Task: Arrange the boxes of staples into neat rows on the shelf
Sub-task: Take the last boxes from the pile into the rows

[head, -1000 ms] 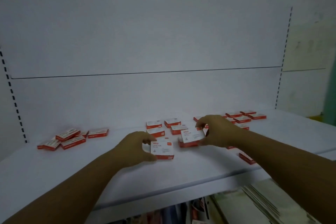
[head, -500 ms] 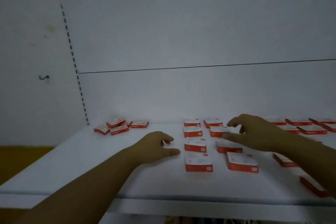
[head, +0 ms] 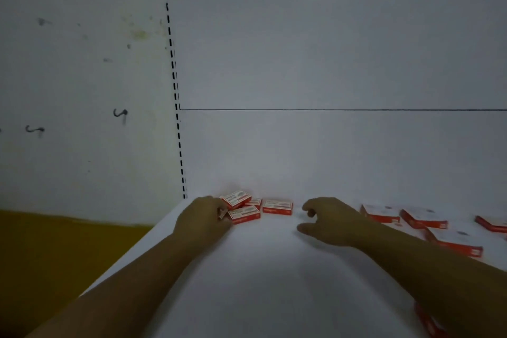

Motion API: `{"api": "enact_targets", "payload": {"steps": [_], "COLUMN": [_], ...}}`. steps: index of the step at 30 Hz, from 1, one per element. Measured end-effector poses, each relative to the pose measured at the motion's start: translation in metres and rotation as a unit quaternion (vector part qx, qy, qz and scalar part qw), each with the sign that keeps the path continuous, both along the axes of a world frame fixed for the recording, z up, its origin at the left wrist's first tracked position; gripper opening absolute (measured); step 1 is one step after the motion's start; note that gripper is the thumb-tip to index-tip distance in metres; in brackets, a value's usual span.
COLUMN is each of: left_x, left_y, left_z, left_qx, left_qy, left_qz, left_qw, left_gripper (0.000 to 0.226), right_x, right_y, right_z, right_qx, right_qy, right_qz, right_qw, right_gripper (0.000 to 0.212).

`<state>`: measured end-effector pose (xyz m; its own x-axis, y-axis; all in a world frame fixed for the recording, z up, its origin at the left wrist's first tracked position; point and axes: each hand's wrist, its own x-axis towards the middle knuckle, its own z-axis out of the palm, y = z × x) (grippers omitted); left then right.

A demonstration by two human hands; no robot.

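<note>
My left hand's fingers (head: 223,212) are curled against the near end of a small jumble of boxes at the back left corner of the shelf (head: 274,282); I cannot tell whether they pinch one or only touch it. My right hand (head: 327,221) hangs just above the shelf, thumb and fingers parted, holding nothing, a little right of the single box (head: 277,206) lying flat.

The jumble counts four that I can make out: a top box (head: 236,198) tilted over its neighbours, a lower box (head: 244,214), one half hidden behind, and a scrap of another at my fingertips. I judge that a careless pull could tip the tilted one off or push the heap over the shelf's left edge.

To the right lie at least five more boxes (head: 380,212), partly covered by my forearm.
</note>
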<state>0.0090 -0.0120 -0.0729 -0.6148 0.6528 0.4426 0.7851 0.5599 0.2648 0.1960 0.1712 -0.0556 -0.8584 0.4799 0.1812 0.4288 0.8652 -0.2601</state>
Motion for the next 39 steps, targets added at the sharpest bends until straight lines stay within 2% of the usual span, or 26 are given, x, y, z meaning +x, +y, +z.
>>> {"api": "enact_targets", "payload": {"steps": [5,7,9,15,19,22,27,39], "left_x": [-0.052,-0.063,-0.070,-0.073,-0.062,-0.034,0.065,0.338], "left_y": [0.025,0.039,0.049,0.063,0.059,0.054,0.070,0.194], "left_z": [0.002,0.001,0.000,-0.002,0.008,0.014,0.024,0.032], "left_qx": [0.011,-0.029,-0.071,-0.097,-0.106,-0.055,0.033,0.011], "left_qy": [0.005,0.009,0.009,0.012,-0.002,0.035,0.037,0.049], "left_qz": [0.018,0.025,0.028,0.020,0.025,-0.026,-0.152,-0.359], "left_qw": [1.000,0.999,0.997,0.995,0.994,0.998,0.987,0.932], "left_gripper": [0.059,0.064,0.060,0.041,0.038,0.038,0.030,0.038], "right_x": [-0.069,-0.081,-0.089,-0.095,-0.070,-0.027,0.081,0.417], "right_y": [0.008,0.010,0.013,0.017,0.013,0.017,0.032,0.081], "right_z": [-0.013,-0.020,-0.025,-0.023,-0.018,-0.008,0.014,0.018], "right_qx": [-0.009,-0.014,-0.010,0.005,0.015,0.045,0.104,0.155], "right_qy": [0.002,0.001,0.003,0.000,0.052,0.110,0.143,0.119], "right_qz": [-0.051,-0.070,-0.077,-0.075,-0.062,-0.044,-0.038,-0.222], "right_qw": [0.999,0.997,0.997,0.997,0.997,0.992,0.984,0.955], "right_gripper": [0.033,0.029,0.027,0.026,0.023,0.024,0.039,0.045]}}
